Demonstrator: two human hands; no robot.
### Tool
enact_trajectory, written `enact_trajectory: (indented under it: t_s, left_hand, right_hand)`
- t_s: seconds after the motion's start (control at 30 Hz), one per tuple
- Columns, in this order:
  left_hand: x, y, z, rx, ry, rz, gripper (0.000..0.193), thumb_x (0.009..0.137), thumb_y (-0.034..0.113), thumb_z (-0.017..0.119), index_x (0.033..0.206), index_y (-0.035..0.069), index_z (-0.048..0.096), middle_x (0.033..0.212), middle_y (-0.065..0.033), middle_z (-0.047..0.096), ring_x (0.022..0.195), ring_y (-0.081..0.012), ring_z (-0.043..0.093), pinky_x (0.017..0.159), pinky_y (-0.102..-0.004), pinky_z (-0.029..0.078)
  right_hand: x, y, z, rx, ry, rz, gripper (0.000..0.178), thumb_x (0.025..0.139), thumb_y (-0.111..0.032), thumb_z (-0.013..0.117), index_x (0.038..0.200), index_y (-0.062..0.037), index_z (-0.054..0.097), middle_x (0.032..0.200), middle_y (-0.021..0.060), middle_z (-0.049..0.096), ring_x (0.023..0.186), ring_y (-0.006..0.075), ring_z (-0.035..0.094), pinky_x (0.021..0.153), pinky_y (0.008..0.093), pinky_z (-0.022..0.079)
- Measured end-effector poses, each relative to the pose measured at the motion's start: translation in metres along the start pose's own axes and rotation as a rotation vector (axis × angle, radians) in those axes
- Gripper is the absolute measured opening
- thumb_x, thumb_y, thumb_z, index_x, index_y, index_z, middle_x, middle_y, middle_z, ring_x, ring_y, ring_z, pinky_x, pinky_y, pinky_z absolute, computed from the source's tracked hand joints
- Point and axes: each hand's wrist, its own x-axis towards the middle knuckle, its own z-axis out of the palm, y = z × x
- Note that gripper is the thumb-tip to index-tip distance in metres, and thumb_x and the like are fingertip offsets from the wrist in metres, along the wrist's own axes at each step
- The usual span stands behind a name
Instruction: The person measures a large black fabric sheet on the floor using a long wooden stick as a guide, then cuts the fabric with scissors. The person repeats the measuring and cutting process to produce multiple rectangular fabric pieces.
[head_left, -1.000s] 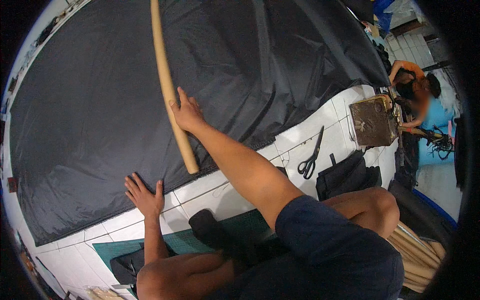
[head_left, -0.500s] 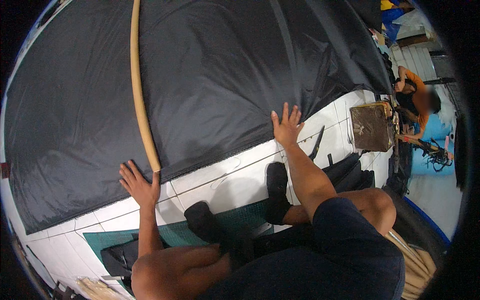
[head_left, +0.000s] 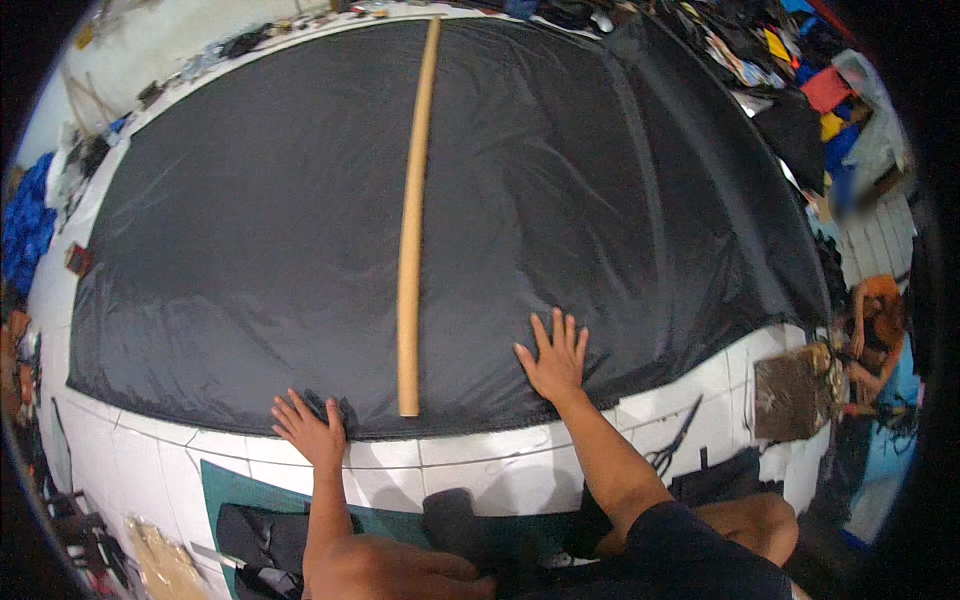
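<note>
Head view: left hand (head_left: 312, 434) and right hand (head_left: 556, 362) splayed, empty, on black fabric (head_left: 250, 240), tube (head_left: 412, 240) now between them.

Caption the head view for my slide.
Left hand and right hand spread on black fabric, a tan tube lying between them.

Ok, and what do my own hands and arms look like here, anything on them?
Your left hand and right hand are ungloved, with no ring, watch or band that I can see. A short, dark navy sleeve covers your upper right arm; the left sleeve isn't in view.
</note>
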Motion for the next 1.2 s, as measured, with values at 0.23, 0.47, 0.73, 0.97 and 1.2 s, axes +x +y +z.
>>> enact_trajectory:
  t_s: [0.23,0.47,0.73,0.97,1.2]
  left_hand:
    - [-0.003,-0.035,0.013,-0.108,-0.045,-0.081,0.091,0.09,0.056,0.055,0.151,-0.005,0.025,0.157,-0.0323,0.015,0.147,-0.0474,0.01,0.119,-0.0566,0.006]
    - [-0.019,-0.049,0.012,-0.292,0.165,-0.057,0.079,0.092,0.041,0.06,0.149,-0.004,0.03,0.157,-0.0313,0.016,0.146,-0.047,0.013,0.119,-0.0541,0.012]
    - [-0.027,-0.046,0.021,-0.259,0.142,-0.123,0.071,0.093,0.037,0.058,0.148,-0.002,0.035,0.157,-0.0279,0.021,0.147,-0.0451,0.016,0.119,-0.0543,0.013]
    - [-0.025,-0.051,0.014,-0.219,0.184,-0.146,0.072,0.091,0.037,0.061,0.147,-0.001,0.037,0.157,-0.0262,0.022,0.146,-0.044,0.017,0.119,-0.0545,0.016]
    - [-0.023,-0.049,0.013,-0.205,0.209,-0.105,0.071,0.09,0.036,0.061,0.148,0.003,0.037,0.158,-0.0261,0.02,0.147,-0.0451,0.016,0.118,-0.0573,0.012]
  right_hand:
    - [-0.046,0.048,0.0,-0.03,-0.093,0.513,0.072,0.096,-0.062,0.041,0.152,-0.0159,0.034,0.162,0.0201,0.014,0.149,0.0403,0.012,0.115,0.0643,0.007]
    - [0.014,-0.087,-0.046,0.278,0.094,0.19,0.069,0.085,-0.043,0.07,0.139,-0.0042,0.048,0.128,0.0226,0.055,0.121,0.0386,0.051,0.103,0.0474,0.041]
    - [0.098,-0.201,0.017,0.407,-0.346,0.32,0.077,0.082,-0.039,0.07,0.142,-0.0042,0.034,0.13,0.0243,0.05,0.122,0.0422,0.052,0.098,0.0508,0.046]
    - [0.062,-0.086,-0.022,0.474,-0.135,0.271,0.064,0.088,-0.028,0.061,0.14,0.0011,0.037,0.132,0.0286,0.053,0.118,0.0453,0.055,0.099,0.0501,0.045]
    - [-0.024,0.042,-0.028,0.189,-0.142,0.113,0.061,0.085,-0.039,0.066,0.131,-0.0042,0.047,0.121,0.0279,0.059,0.1,0.0446,0.063,0.086,0.0537,0.05]
